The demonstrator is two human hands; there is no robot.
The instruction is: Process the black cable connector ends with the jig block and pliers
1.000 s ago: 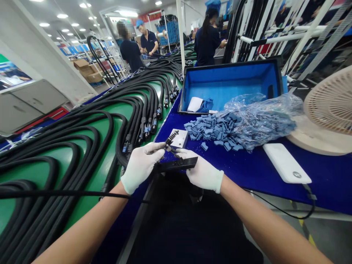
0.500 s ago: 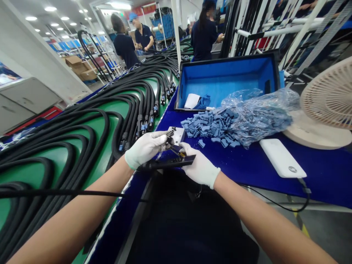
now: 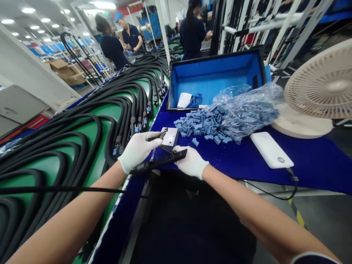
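L hand (image 3: 138, 152) in a white glove, fingers clenched round a thin metal tool (image 3: 152, 155), maybe tweezers, can't tell exactly, w/ a small toothed black piece (image 3: 164, 133) just past the fingertips. R hand (image 3: 191, 162), also gloved, fingers grasping the flat black plastic housing (image 3: 167, 160), which lies tilted across in front of the body, its far end by the R hand and its near end running into a black cable (image 3: 68, 189) that trails off left. Both hands are close together, just off the near edge of the blue-covered tabletop (image 3: 308, 172). Right beside the L hand's fingertips sits a white block (image 3: 172, 136). Past it, a heap of small blue foam pieces (image 3: 198, 124) spills from a clear plastic bag (image 3: 247, 110), a few lying loose. Behind those is an open blue tote (image 3: 217, 73) w/ white paper and blue cloth inside. To the R, a white power bank (image 3: 271, 149) w/ a thin wire, then a cream desk fan (image 3: 324, 82). On the L, a green belt (image 3: 82, 146) carries rows of looped black cables w/ connector ends (image 3: 140, 126) lined up along it. Further off, co-workers in navy (image 3: 192, 33) stand at racks and cardboard boxes (image 3: 59, 69).
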